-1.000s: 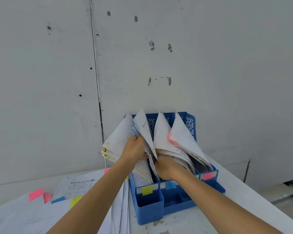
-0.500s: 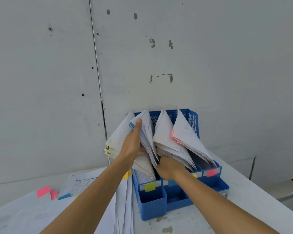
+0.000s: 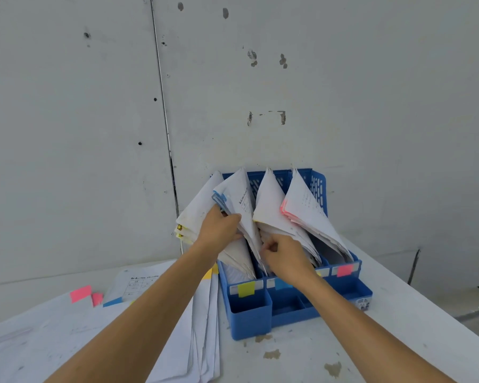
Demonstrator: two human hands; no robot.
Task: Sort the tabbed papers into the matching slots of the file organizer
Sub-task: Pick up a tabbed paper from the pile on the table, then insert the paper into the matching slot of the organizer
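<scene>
The blue file organizer [image 3: 249, 316] stands on the white table [image 3: 398, 322], its back to the grey wall [image 3: 343, 92]. Four fans of paper lean out of its slots. From 9 o'clock round to 3 o'clock they run: a yellow-tabbed bundle [image 3: 195, 217], a blue-tabbed bundle [image 3: 239, 197], a third bundle [image 3: 270, 205] whose tab colour I cannot make out, and a pink-tabbed bundle [image 3: 306, 205].

The left hand [image 3: 219, 229] grips the blue-tabbed bundle at its near edge. Its fingers are curled round the sheets just below the blue tabs, tipping the bundle towards 10 o'clock. The right hand [image 3: 286, 257] sits lower, at 4 o'clock from the left. Its fingers are tightly curled and pinch the lower edges of the sheets where the second and third bundles meet; I cannot tell which sheet it has.

Along the organizer's front rail are a yellow label [image 3: 246, 288], a blue label [image 3: 282, 283] half hidden by the right wrist, and a pink label [image 3: 344, 270].

At 8 o'clock from the organizer, a loose stack of papers [image 3: 205, 327] lies flat on the table, its edge just beside the blue base. Further out towards 9 o'clock lie a printed sheet [image 3: 138, 283], pink tabs [image 3: 80, 293] and a blue tab [image 3: 112, 301]. Brownish stains [image 3: 271, 354] mark the table at 6 o'clock.
</scene>
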